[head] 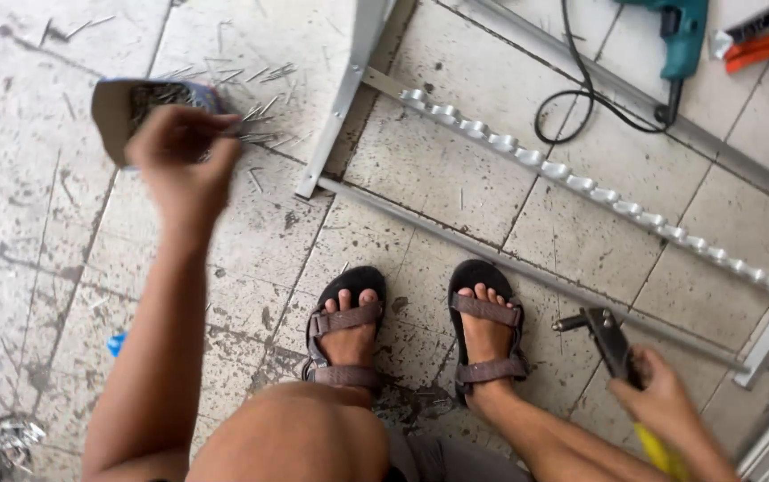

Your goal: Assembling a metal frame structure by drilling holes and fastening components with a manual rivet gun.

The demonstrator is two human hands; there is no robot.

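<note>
The person squats over a tiled floor (509, 205), sandalled feet at the lower middle of the frame. The left hand (184, 156), blurred at the upper left, reaches into an open box (117, 107) of small metal pins, its fingers bunched together over the box mouth; whether they already pinch a pin I cannot tell. More loose pins (255, 76) lie scattered on the tiles just beside the box, toward the top of the frame. The right hand (661, 397), at the lower right, is clenched around the yellow handle of a hand riveter (612, 339), whose dark nose points left toward the right foot. By my reading the step in hand is fetching one pin from the box, and the next move would call for a fine pinch on a single pin and bringing it to the riveter's nose. A long metal rail (599, 192) with a row of round bumps runs diagonally across the middle, beside a plain bar (456, 236). A teal power drill (683, 36) with a black cord sits at the upper right. The box is grey-blue outside, pale inside, its flap open; any label is too blurred to make out.
</note>
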